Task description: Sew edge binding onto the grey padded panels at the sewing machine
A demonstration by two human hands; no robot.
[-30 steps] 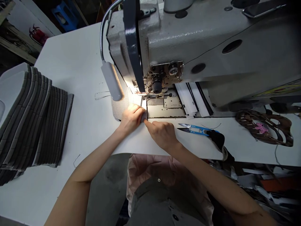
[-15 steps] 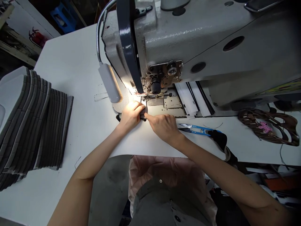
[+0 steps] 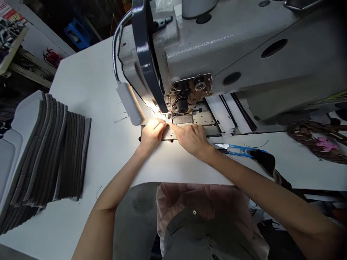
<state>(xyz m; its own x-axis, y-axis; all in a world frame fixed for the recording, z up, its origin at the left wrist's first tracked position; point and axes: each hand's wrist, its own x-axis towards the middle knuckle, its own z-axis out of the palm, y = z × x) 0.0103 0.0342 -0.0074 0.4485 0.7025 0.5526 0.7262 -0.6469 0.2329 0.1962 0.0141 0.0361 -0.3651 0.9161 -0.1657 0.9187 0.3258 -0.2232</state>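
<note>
Head view: light-grey woven fabric panel (image 3: 150,115) sits under grey metal sewing machine (image 3: 206,47). Left hand (image 3: 152,133) on it, right hand (image 3: 191,139) pokes index fingertip by its edge; honestly can't tell if either grip's pinching. Blue metal snips (image 3: 238,150) on white bench (image 3: 151,166).

At the bottom centre of the frame the person wears a dark grey top (image 3: 176,238), plain in weave, with a front line marked by a dark button (image 3: 215,257) cut by the lower edge. A small, round, pale button (image 3: 194,212) shows higher up (shadow hides which cloth carries it). Beyond the top spreads pale pink fabric (image 3: 166,202), softly creased. The left hand (image 3: 152,133) and right hand (image 3: 192,140) are bare, as are both slim forearms (image 3: 126,169).
</note>
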